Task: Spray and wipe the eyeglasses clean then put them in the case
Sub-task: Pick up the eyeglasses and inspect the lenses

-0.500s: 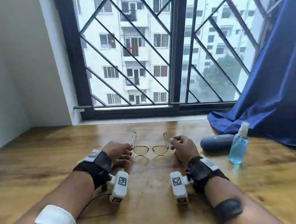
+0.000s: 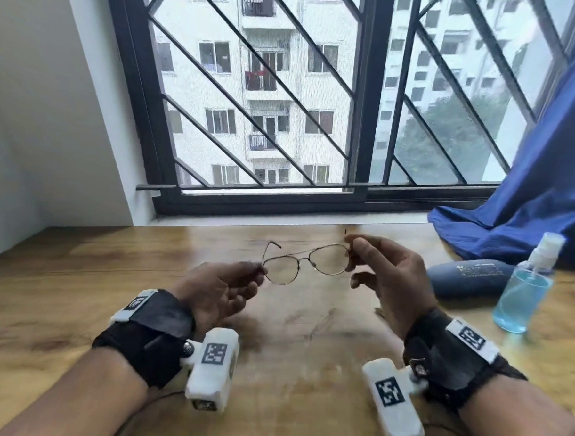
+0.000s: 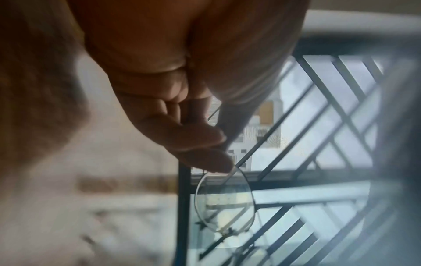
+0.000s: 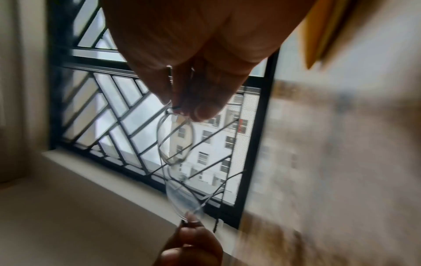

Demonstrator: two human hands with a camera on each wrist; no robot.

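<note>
We're in a home here, an upper-floor flat by the look of it: a wooden table [image 2: 76,273] pushed against a barred window [image 2: 362,105] across the top of the frame, apartment blocks [image 2: 270,83] with balconies and laundry outside, and a blue curtain [image 2: 530,204] spilling onto the table at upper right.
</note>
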